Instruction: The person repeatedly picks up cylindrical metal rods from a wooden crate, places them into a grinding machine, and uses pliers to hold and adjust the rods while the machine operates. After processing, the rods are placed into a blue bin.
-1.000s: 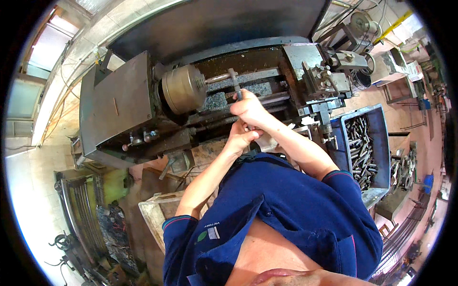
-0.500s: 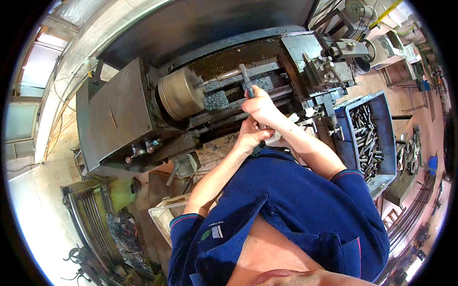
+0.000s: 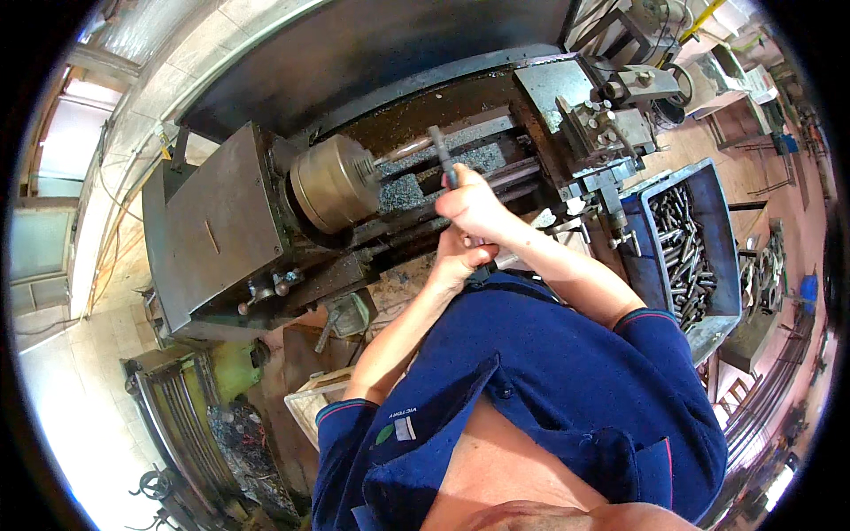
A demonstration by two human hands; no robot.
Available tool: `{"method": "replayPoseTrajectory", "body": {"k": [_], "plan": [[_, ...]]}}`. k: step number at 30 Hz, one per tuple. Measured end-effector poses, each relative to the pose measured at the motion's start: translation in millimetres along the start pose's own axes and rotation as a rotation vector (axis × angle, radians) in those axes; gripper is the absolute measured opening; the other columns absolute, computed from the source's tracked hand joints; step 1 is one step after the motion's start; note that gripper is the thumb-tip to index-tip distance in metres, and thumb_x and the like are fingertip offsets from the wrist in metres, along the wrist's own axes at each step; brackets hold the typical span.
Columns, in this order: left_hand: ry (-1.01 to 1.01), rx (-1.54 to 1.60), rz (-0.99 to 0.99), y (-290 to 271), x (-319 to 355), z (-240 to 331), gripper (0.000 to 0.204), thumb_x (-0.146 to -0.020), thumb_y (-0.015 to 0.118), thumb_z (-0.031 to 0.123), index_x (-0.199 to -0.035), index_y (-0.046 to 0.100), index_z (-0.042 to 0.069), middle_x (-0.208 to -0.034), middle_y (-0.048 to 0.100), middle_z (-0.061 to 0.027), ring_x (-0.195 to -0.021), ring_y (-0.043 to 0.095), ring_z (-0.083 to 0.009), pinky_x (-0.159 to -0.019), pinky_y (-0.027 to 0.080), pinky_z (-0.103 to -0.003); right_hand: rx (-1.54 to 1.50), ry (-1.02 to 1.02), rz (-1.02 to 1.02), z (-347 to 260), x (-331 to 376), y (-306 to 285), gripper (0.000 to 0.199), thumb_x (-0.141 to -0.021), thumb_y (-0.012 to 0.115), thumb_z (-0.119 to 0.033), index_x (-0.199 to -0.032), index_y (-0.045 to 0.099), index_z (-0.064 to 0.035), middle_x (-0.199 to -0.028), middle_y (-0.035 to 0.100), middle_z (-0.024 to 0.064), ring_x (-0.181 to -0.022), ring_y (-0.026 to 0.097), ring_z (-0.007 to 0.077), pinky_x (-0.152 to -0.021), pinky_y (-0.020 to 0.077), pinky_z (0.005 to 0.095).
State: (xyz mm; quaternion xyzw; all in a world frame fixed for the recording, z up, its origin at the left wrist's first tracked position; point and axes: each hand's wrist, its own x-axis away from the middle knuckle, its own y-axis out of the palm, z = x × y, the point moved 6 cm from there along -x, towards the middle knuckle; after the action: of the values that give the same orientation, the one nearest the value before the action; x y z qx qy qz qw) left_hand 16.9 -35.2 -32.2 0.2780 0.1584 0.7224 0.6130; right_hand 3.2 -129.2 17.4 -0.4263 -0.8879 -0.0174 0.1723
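My right hand (image 3: 475, 205) is closed around the lower end of a dark metal rod (image 3: 441, 155). The rod slants up over the lathe bed, its top leaning left. Just beneath, my left hand (image 3: 457, 264) is closed in front of my waist, fingers curled; what lies in them is mostly hidden by the hands. Left of the rod, a shiny round bar (image 3: 405, 149) runs toward the lathe chuck (image 3: 332, 186). Whether the rod touches this bar, I cannot tell. The chuck's right face looks blurred.
The headstock (image 3: 217, 226) with its levers stands left. Metal chips (image 3: 400, 193) cover the bed. The tool post (image 3: 595, 124) sits on the carriage at right. A blue crate (image 3: 735, 257) of metal pins stands beside my right arm. A small green tray (image 3: 350, 314) is left of my left forearm.
My right hand and the rod have shifted slightly left, and the rod's top leans further left. My left hand has stayed nearly in place, still closed.
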Motion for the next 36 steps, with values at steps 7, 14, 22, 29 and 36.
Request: {"method": "replayPoseTrajectory", "body": {"k": [7,14,22,29,36], "plan": [[-0.002,0.010,0.013,12.5,-5.3,4.6,0.057,-0.058,0.075,0.010,-0.107,0.049,-0.004,-0.094,0.058,-0.0050,-0.089,0.056,-0.0150,-0.076,0.045,-0.026,-0.117,-0.010,-0.005,-1.0,2.6,-7.0,0.020,-0.062,0.055,-0.006,-0.079,0.044,-0.0054,-0.066,0.042,0.0011,-0.061,0.041,0.0117,-0.052,0.0345,0.0272],[-0.012,-0.045,-0.038,-3.9,0.3,4.8,0.063,-0.059,0.077,0.016,-0.110,0.046,-0.006,-0.097,0.057,-0.0090,-0.088,0.058,-0.0160,-0.072,0.049,-0.025,0.000,-0.033,-0.020,-3.4,1.0,6.4,0.021,-0.062,0.054,-0.006,-0.080,0.045,-0.0039,-0.065,0.042,0.0014,-0.062,0.041,0.0116,-0.053,0.0344,0.0270],[0.009,-0.115,0.024,-6.0,4.9,8.5,0.062,-0.057,0.082,0.032,-0.099,0.052,-0.003,-0.080,0.059,-0.0020,-0.068,0.056,-0.0104,-0.056,0.043,-0.020,0.058,-0.038,-0.029,-1.9,-2.2,8.9,0.031,-0.058,0.060,-0.013,-0.082,0.050,0.0025,-0.073,0.053,0.0139,-0.072,0.053,0.0226,-0.066,0.0430,0.0311],[-0.006,-0.028,0.017,10.9,-3.8,0.9,0.052,-0.061,0.072,0.011,-0.105,0.047,0.000,-0.084,0.055,-0.0035,-0.069,0.055,-0.0113,-0.056,0.045,-0.024,-0.014,-0.009,0.028,-2.0,1.1,-11.0,0.025,-0.060,0.059,-0.011,-0.080,0.050,0.0019,-0.071,0.054,0.0094,-0.069,0.052,0.0166,-0.061,0.0430,0.0293],[0.021,-0.164,0.036,-0.3,9.6,20.8,0.043,-0.062,0.072,0.027,-0.091,0.055,0.000,-0.076,0.061,-0.0060,-0.065,0.057,-0.0125,-0.053,0.045,-0.022,-0.004,-0.052,-0.054,-11.0,3.0,12.6,0.021,-0.060,0.057,-0.011,-0.077,0.049,-0.0016,-0.070,0.049,0.0064,-0.066,0.045,0.0154,-0.057,0.0382,0.0308]]}}
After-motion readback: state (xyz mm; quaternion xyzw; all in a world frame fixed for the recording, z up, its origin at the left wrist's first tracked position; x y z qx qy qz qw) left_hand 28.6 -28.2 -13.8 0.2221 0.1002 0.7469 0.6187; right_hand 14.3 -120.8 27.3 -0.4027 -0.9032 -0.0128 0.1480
